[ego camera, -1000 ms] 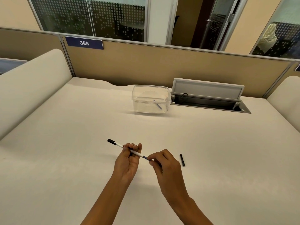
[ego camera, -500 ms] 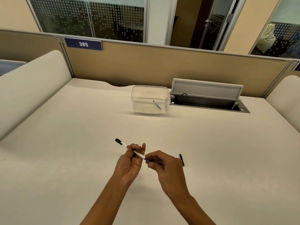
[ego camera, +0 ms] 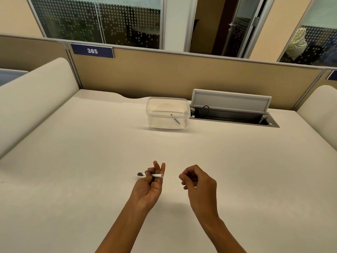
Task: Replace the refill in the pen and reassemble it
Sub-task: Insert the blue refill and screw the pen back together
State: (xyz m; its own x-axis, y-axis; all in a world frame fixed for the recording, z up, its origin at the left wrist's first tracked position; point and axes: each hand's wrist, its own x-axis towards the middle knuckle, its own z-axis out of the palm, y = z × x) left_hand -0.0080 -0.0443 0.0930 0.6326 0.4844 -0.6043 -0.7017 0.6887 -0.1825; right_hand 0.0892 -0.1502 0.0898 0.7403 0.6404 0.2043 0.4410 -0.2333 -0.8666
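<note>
The person's left hand [ego camera: 148, 185] is holding the white pen barrel [ego camera: 158, 175] above the pale counter [ego camera: 91, 161], pinching it between the fingers so that it is lying nearly level. The barrel's black end cap [ego camera: 140, 174] is sticking out to the left of the fingers and its open end is pointing right, toward the other hand. The right hand [ego camera: 198, 181] is hovering near the left, apart from the barrel, with its fingers curled inward and thumb and fingertips drawn together. Whether it is pinching some small part is impossible to tell, as the fingers are hiding the inside of the grip. Farther back on the counter a clear plastic container [ego camera: 167, 113] is sitting just beside an open cable hatch [ego camera: 233, 114], and a thin blue refill [ego camera: 175, 119] is leaning inside the container.
</note>
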